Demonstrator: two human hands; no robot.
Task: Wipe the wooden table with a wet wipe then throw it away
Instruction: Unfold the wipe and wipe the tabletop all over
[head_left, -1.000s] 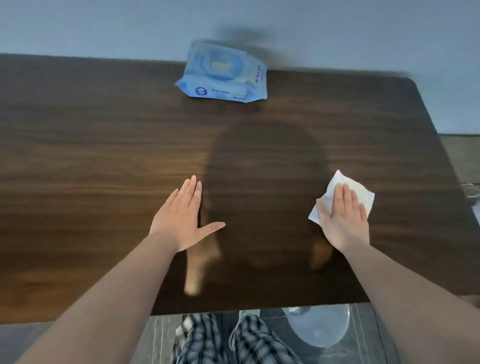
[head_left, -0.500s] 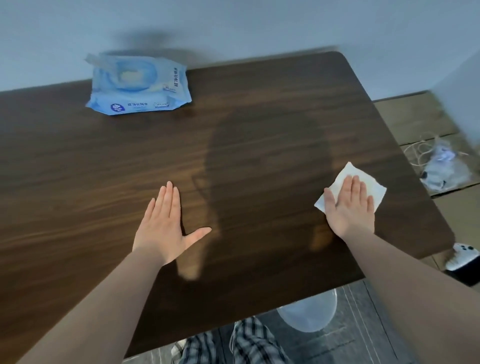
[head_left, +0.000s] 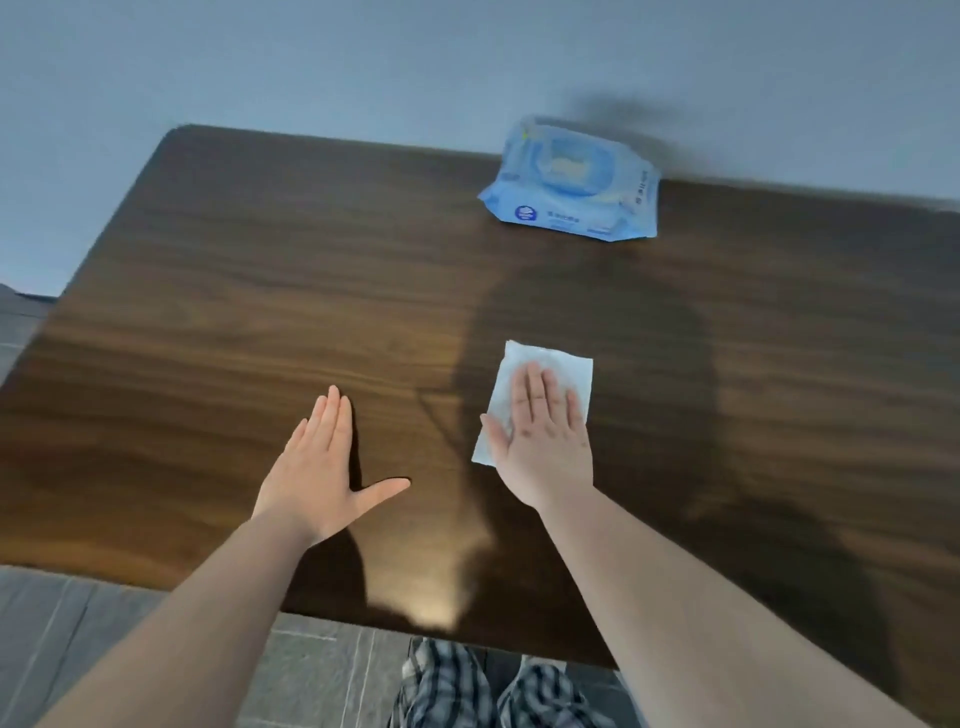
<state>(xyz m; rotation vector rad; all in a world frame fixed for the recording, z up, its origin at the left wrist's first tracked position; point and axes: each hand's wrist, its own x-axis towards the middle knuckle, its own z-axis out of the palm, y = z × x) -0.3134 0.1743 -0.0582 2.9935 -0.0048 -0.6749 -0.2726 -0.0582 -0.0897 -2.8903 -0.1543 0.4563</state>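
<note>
A white wet wipe lies spread on the dark wooden table, near the middle of its front half. My right hand presses flat on the wipe, covering its lower part, with the far and left edges sticking out. My left hand rests flat on the bare wood a short way to the left, fingers together and thumb spread, holding nothing.
A blue pack of wet wipes sits at the table's far edge against the grey wall. Grey floor tiles show past the table's front edge, and checked trouser legs are below it.
My right hand has slid the wipe leftwards from near the table's right edge towards the middle. The view has swung to the left. My left hand stays flat on the wood.
</note>
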